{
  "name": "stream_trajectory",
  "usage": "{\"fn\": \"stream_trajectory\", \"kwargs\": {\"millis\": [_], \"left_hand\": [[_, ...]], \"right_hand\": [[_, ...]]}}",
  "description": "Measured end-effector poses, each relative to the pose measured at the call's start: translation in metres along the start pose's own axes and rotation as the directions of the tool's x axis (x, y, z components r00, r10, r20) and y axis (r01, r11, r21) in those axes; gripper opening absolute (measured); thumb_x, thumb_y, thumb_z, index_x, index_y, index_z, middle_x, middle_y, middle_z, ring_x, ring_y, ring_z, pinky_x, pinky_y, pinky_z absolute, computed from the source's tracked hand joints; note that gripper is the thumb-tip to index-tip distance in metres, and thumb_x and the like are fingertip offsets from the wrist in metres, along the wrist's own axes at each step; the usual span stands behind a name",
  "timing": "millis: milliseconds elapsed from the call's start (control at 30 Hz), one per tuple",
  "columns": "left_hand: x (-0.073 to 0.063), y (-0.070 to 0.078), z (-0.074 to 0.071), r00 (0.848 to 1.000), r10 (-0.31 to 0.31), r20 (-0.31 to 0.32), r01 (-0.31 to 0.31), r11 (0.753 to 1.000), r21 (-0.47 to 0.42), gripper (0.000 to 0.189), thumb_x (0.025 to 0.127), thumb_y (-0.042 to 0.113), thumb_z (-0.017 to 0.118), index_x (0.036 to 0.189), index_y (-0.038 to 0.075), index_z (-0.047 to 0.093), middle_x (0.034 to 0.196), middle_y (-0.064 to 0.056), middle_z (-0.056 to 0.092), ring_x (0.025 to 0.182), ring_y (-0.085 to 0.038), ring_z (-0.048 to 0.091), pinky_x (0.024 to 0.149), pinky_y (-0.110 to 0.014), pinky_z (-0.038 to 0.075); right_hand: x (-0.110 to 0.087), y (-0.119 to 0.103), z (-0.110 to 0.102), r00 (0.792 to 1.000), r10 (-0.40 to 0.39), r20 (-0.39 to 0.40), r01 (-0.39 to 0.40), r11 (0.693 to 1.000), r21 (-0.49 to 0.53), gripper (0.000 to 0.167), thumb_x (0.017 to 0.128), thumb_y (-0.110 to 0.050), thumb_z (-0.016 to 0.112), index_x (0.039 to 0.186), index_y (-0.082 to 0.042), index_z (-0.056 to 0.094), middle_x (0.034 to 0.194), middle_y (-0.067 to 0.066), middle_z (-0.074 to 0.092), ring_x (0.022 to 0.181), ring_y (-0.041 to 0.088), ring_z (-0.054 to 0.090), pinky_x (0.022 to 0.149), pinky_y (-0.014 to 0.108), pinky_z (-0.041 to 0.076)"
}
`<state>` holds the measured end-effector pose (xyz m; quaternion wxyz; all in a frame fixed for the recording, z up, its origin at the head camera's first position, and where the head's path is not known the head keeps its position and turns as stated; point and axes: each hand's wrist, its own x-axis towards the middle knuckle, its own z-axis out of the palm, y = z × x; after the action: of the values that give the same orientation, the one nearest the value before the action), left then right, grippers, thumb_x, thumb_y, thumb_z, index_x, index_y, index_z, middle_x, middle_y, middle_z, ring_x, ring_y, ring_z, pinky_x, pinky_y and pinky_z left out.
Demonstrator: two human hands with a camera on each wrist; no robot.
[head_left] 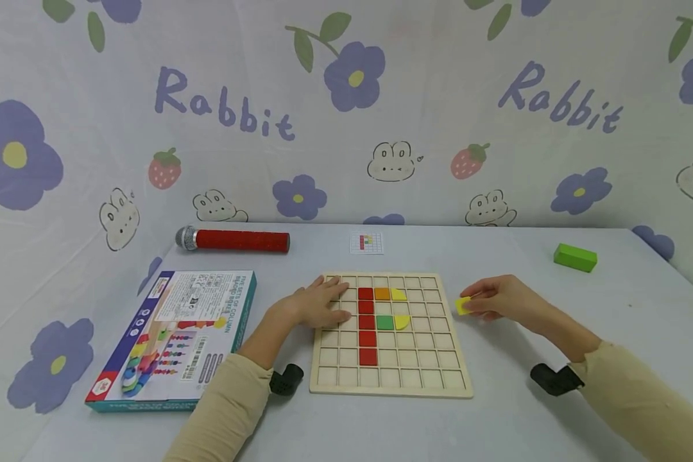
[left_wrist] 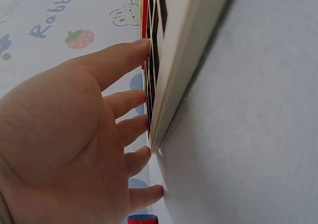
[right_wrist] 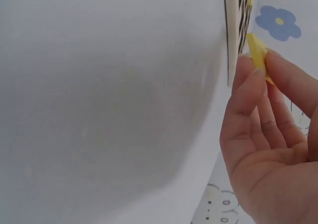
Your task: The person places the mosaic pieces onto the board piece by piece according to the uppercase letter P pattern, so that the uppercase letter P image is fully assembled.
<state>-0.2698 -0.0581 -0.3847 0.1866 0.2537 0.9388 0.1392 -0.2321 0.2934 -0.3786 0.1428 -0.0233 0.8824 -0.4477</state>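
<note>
A wooden grid board [head_left: 393, 382] lies on the table, holding a column of red square tiles [head_left: 367, 339], an orange tile [head_left: 382, 294], a green tile [head_left: 385, 323] and two yellow curved tiles [head_left: 402, 322]. My left hand [head_left: 314, 304] rests on the board's left edge with fingers spread; in the left wrist view most fingertips touch the board. Just off the board's right side, my right hand [head_left: 499, 300] pinches a small yellow tile [right_wrist: 258, 55] between thumb and fingers. Its full outline is partly covered by the fingers.
Behind the board lies a small pattern card [head_left: 366, 243]. A red microphone [head_left: 237, 240] is at the back left, with a flat toy box [head_left: 176, 340] in front of it. Toward the back right sits a green block [head_left: 575, 257]. A patterned cloth [head_left: 427, 96] hangs behind the table.
</note>
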Motion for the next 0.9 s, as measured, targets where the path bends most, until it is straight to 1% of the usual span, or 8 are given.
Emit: {"fn": "stream_trajectory", "kwargs": {"millis": [200, 367, 667, 900], "left_hand": [[0.000, -0.001, 0.001, 1.000, 0.002, -0.003, -0.002, 1.000, 0.000, 0.066, 0.097, 0.039, 0.052, 0.151, 0.012, 0.027, 0.157, -0.010, 0.018, 0.143, -0.033, 0.007, 0.109, -0.060, 0.014], [0.001, -0.002, 0.001, 1.000, 0.002, -0.005, -0.002, 1.000, 0.005, 0.066, 0.097, 0.039, 0.052, 0.151, 0.013, 0.028, 0.157, -0.010, 0.018, 0.143, -0.033, 0.007, 0.108, -0.060, 0.014], [0.002, -0.003, 0.002, 1.000, -0.002, -0.002, 0.002, 1.000, 0.005, 0.066, 0.097, 0.040, 0.052, 0.152, 0.013, 0.027, 0.157, -0.010, 0.018, 0.143, -0.032, 0.007, 0.109, -0.059, 0.014], [0.004, -0.004, 0.003, 1.000, -0.014, -0.006, 0.014, 1.000, 0.001, 0.067, 0.096, 0.041, 0.053, 0.152, 0.015, 0.027, 0.157, -0.008, 0.018, 0.144, -0.031, 0.007, 0.109, -0.058, 0.013]], "right_hand": [[0.008, -0.010, 0.012, 0.999, 0.015, 0.033, -0.018, 0.997, 0.071, 0.042, 0.085, -0.018, 0.074, 0.118, 0.005, 0.061, 0.095, 0.007, 0.067, 0.082, 0.015, 0.063, 0.073, 0.028, 0.054], [0.016, -0.021, 0.024, 0.998, 0.018, 0.054, -0.025, 0.991, 0.132, 0.039, 0.086, -0.014, 0.072, 0.118, 0.006, 0.060, 0.093, 0.008, 0.067, 0.080, 0.016, 0.065, 0.070, 0.027, 0.055], [0.027, -0.036, 0.045, 0.998, 0.031, 0.060, -0.041, 0.985, 0.167, 0.034, 0.087, -0.009, 0.070, 0.116, 0.006, 0.061, 0.093, 0.010, 0.066, 0.075, 0.015, 0.066, 0.068, 0.026, 0.055], [0.033, -0.041, 0.056, 0.997, 0.052, 0.050, -0.060, 0.985, 0.160, 0.034, 0.086, -0.012, 0.072, 0.115, 0.004, 0.062, 0.093, 0.010, 0.066, 0.070, 0.013, 0.063, 0.065, 0.024, 0.054]]}}
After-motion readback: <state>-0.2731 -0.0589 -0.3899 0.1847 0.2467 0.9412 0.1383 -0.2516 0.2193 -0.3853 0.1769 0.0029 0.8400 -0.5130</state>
